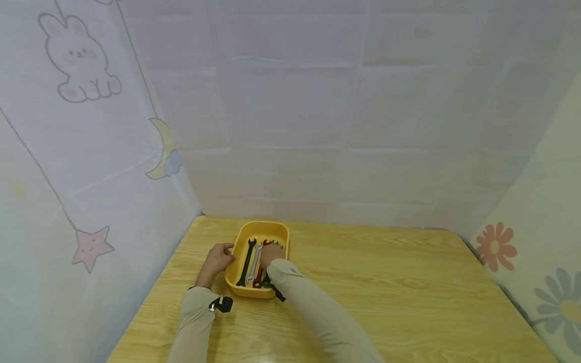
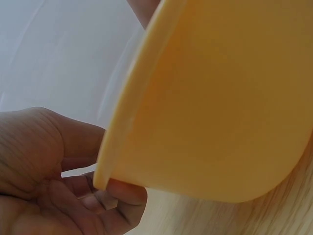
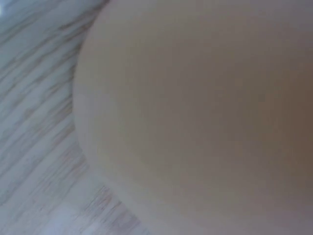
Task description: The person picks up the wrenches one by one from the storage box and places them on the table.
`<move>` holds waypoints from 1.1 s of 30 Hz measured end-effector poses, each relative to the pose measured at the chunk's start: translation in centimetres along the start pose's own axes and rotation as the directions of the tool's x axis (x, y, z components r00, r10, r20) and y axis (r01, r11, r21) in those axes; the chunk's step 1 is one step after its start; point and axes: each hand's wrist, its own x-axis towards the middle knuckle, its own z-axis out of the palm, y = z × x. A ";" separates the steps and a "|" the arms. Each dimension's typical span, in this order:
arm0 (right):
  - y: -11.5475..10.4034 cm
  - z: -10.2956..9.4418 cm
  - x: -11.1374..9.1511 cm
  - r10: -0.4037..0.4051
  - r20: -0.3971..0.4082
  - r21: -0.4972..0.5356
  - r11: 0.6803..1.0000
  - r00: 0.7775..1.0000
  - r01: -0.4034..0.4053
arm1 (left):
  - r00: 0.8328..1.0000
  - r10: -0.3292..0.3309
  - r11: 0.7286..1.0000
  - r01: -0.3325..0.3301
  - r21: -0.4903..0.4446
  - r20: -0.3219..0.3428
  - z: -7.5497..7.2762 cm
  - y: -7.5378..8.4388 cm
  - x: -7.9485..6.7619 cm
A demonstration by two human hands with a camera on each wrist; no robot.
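Observation:
A yellow plastic basin point(image 1: 254, 293) stands on the table with wrenches lying side by side in it. From the left these are a black wrench point(image 1: 247, 262), a silver wrench point(image 1: 254, 264), a red wrench point(image 1: 257, 280) and a green one point(image 1: 266, 281). My left hand point(image 1: 219, 259) holds the basin's left rim; the left wrist view shows its thumb and curled fingers about the rim point(image 2: 128, 98). Inside the basin, my right hand point(image 1: 272, 253) lies over the red and green wrenches. Its fingers are hidden, so its hold cannot be told. A blurred tan surface point(image 3: 186, 117) fills most of the right wrist view.
The wooden table point(image 1: 386, 282) extends to the right of the basin. A pale hanging sheet point(image 1: 290, 126) stands behind the table, with printed sheets on the left point(image 1: 127, 217) and right point(image 1: 544, 227). Dark wrist devices point(image 1: 224, 304) are strapped at the sleeves.

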 end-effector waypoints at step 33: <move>0.3 -0.1 -0.4 0.000 -0.148 0.055 0.998 0.989 0.009 | 1.000 -0.003 1.000 0.003 -0.008 0.002 0.2 0.4 -0.5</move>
